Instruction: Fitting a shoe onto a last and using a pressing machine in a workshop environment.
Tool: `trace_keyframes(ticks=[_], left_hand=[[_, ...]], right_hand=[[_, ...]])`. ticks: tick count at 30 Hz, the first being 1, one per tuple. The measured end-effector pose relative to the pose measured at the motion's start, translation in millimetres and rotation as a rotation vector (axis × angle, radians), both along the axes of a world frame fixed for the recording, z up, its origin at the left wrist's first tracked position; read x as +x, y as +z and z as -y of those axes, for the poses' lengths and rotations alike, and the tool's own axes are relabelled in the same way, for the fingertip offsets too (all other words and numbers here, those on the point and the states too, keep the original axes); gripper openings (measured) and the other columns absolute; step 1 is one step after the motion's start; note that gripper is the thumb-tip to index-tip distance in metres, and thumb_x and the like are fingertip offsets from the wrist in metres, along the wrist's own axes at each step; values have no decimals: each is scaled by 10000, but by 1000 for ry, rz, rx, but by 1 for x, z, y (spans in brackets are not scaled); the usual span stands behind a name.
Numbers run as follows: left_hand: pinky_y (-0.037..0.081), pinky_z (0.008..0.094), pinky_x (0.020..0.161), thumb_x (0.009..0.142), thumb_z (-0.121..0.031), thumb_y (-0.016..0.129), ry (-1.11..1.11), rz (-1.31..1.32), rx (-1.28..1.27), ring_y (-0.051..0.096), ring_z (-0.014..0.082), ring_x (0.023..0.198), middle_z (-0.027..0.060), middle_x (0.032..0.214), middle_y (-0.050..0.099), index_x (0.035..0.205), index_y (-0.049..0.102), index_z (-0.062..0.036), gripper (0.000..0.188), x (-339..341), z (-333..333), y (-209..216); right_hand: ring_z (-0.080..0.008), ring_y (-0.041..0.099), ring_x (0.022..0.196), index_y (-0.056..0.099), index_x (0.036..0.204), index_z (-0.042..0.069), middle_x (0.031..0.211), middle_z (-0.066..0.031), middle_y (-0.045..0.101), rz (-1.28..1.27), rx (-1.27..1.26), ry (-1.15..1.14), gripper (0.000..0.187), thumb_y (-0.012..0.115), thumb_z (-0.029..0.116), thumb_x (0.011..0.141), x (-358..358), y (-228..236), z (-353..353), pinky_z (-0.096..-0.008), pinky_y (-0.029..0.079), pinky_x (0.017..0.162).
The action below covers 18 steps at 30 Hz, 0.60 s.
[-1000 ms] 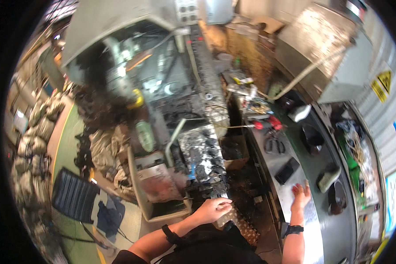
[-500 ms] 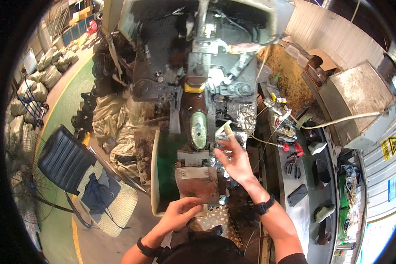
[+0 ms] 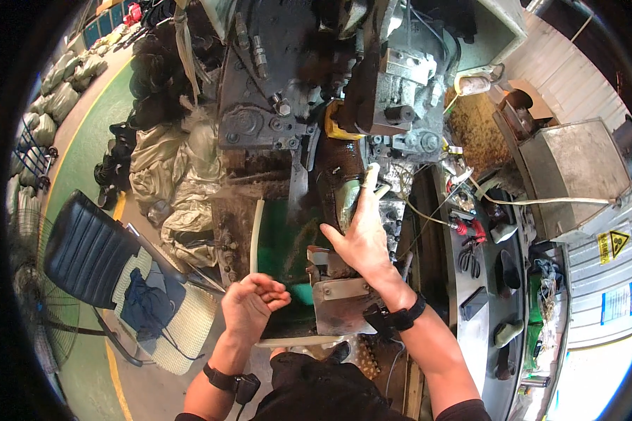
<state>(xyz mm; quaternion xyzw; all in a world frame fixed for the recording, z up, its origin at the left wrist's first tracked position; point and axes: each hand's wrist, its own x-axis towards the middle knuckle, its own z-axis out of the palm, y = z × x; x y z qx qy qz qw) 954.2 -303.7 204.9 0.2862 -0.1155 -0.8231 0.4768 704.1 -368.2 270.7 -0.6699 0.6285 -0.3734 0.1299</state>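
A dark boot [image 3: 333, 165] with a pale green sole sits in the machine [image 3: 249, 91], beneath a yellow pad [image 3: 341, 125]. Its sole is tilted to the right. My right hand [image 3: 364, 238] lies over the boot's near end, thumb on the left and fingers stretched along the right side; pale covers show on the fingertips. That end is partly hidden by the hand. Over the left edge of a green-lined tray [image 3: 255, 238] hovers my left hand [image 3: 251, 302], its fingers loosely curled and nothing in it. A worn metal flap [image 3: 344, 309] stands below my right hand.
A bench [image 3: 463, 295] on the right carries scissors [image 3: 469, 263], a red tool [image 3: 474, 230] and a black phone-like object [image 3: 475, 302]. To the left stands a black chair [image 3: 81, 249] beside a wire fan [image 3: 31, 295]. Pale cloth [image 3: 179, 189] is heaped by the machine.
My right hand has come onto the boot's near end, whose sole has turned from facing up to facing right. My left hand has drawn back left from the flap. The view has shifted.
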Motion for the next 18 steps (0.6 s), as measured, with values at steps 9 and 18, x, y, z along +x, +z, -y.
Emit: trace_keyframes(ticks=[9, 18], left_hand=[[436, 541, 1046, 983, -446, 511, 85, -121, 19, 627, 368, 1051, 184, 829, 675, 846, 579, -58, 418, 4, 15, 14], [436, 455, 1078, 1019, -365, 525, 134, 160, -123, 613, 310, 1127, 166, 1147, 658, 1206, 540, -43, 373, -40, 7, 35]], right_hand=[[-501, 92, 1506, -73, 1573, -39, 1631, -323, 57, 46, -13, -23, 1267, 863, 101, 729, 6, 4, -4, -454, 200, 1227], [-265, 494, 1349, 107, 1596, -9, 1500, -208, 478, 938, 100, -84, 944, 727, 108, 894, 2, 43, -62, -346, 378, 1129]])
